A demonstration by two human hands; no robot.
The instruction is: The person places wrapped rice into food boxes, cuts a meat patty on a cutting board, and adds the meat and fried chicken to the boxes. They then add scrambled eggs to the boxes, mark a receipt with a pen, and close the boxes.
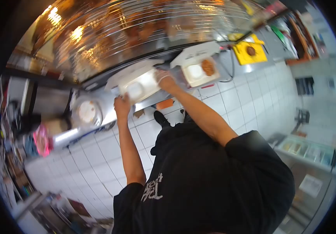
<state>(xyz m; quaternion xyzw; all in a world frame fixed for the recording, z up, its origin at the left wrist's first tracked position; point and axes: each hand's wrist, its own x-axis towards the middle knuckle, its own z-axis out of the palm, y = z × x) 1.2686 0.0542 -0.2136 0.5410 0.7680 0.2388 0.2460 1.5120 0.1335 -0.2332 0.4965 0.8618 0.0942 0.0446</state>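
An open white takeaway box (149, 85) lies on the metal counter with its lid folded back toward the glass cabinet. A round white tub (135, 90) sits in its left part. My left hand (122, 104) is closed on the near left corner of this box. At its right side, my right hand (165, 80), which seems to wear a thin clear glove, grips the edge; its fingers are blurred. Just right of that hand stands a second open takeaway box (193, 74), holding brown-orange food (208, 67) and a white tub.
A lit glass cabinet (136, 27) with metal racks runs along the back of the counter. To the right is a yellow board (249, 52) with a dark round item. Leftward are a round container (87, 112) and a pink bag (41, 140). White floor tiles (97, 163) lie below.
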